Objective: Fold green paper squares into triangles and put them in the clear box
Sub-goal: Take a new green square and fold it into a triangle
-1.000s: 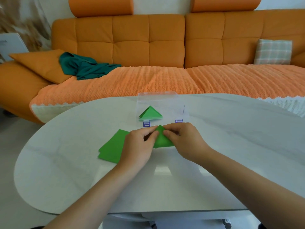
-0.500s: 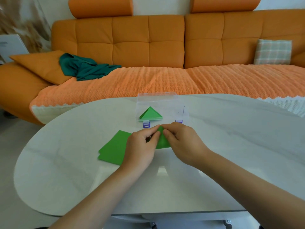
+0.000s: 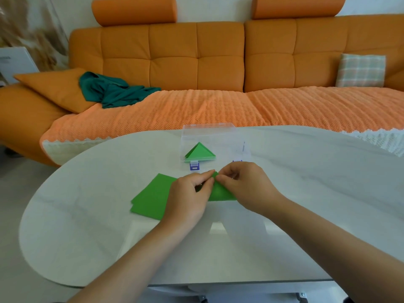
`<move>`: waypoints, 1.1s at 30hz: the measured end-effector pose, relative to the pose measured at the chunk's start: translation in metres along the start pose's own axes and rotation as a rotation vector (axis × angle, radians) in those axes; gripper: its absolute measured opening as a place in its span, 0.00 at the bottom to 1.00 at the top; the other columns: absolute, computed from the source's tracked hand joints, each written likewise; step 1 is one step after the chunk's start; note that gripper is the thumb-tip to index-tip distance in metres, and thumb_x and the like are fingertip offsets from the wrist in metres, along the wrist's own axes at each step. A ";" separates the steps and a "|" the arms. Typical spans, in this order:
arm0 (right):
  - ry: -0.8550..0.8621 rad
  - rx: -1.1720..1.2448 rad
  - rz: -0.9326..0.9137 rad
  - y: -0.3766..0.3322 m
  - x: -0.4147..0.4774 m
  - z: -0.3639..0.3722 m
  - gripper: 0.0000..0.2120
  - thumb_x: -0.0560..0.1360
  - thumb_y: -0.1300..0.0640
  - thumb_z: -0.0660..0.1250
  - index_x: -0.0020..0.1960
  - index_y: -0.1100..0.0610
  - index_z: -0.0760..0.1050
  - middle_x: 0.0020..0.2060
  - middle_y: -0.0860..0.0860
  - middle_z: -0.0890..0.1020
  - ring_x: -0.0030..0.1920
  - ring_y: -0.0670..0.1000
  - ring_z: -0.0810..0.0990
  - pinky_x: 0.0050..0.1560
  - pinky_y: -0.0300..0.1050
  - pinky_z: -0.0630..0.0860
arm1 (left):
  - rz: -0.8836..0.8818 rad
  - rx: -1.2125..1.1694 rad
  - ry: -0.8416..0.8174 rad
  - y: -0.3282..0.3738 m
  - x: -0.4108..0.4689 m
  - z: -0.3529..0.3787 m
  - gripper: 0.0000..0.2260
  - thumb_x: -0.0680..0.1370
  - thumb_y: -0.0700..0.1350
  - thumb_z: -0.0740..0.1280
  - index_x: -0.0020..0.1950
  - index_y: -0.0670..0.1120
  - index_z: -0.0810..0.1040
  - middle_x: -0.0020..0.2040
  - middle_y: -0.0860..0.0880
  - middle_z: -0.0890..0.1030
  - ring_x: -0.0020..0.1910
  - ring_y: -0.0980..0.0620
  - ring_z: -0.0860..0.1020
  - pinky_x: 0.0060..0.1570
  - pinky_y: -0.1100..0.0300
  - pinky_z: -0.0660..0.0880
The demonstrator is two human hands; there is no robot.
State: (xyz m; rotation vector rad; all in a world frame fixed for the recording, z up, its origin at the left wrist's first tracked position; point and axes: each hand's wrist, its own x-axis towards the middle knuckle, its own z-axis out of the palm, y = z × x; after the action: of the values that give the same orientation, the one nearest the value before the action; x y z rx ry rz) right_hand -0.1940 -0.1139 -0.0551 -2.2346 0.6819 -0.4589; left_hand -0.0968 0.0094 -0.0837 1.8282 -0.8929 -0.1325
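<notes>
Green paper [image 3: 221, 192] (part-folded) between left hand [image 3: 189, 194], right hand [image 3: 247, 184]

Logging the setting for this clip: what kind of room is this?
Most likely a home living room: a long orange sofa with a plaid cushion and a teal cloth thrown on it, behind the white oval table.

green paper [image 3: 220, 192] in mid-fold half beneath left hand [image 3: 188, 195] and right hand [image 3: 247, 185]; stack [image 3: 150, 197] corner likewise
</notes>
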 end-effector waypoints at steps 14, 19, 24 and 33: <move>-0.249 -0.203 0.141 0.008 0.008 0.007 0.08 0.77 0.49 0.68 0.45 0.49 0.84 0.40 0.45 0.84 0.46 0.48 0.81 0.54 0.47 0.78 | 0.177 0.355 -0.286 -0.005 0.001 -0.030 0.08 0.77 0.44 0.64 0.50 0.52 0.82 0.49 0.59 0.76 0.51 0.61 0.73 0.48 0.66 0.68; -0.212 -0.409 0.084 0.006 0.007 0.013 0.10 0.77 0.47 0.64 0.44 0.48 0.83 0.39 0.44 0.83 0.45 0.49 0.79 0.54 0.46 0.73 | 0.210 0.454 -0.458 -0.010 -0.001 -0.030 0.18 0.74 0.52 0.57 0.53 0.54 0.84 0.51 0.61 0.79 0.54 0.61 0.72 0.55 0.56 0.73; -0.124 -0.568 -0.001 0.006 0.005 0.019 0.11 0.76 0.48 0.62 0.45 0.48 0.82 0.42 0.44 0.84 0.46 0.49 0.79 0.55 0.46 0.69 | 0.220 0.516 -0.504 -0.007 -0.001 -0.031 0.20 0.73 0.52 0.55 0.56 0.55 0.84 0.54 0.61 0.79 0.54 0.61 0.70 0.55 0.55 0.74; -0.080 -0.660 -0.180 0.006 0.000 0.008 0.11 0.75 0.43 0.63 0.55 0.42 0.79 0.46 0.42 0.81 0.47 0.44 0.78 0.54 0.44 0.68 | 0.252 0.578 -0.524 -0.002 0.000 -0.029 0.20 0.71 0.52 0.55 0.54 0.54 0.84 0.55 0.60 0.79 0.55 0.60 0.70 0.53 0.57 0.74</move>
State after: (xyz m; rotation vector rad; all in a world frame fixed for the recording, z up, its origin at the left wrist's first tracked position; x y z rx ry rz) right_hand -0.1920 -0.1133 -0.0646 -2.9349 0.6546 -0.2450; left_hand -0.0822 0.0322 -0.0724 2.2287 -1.6542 -0.2154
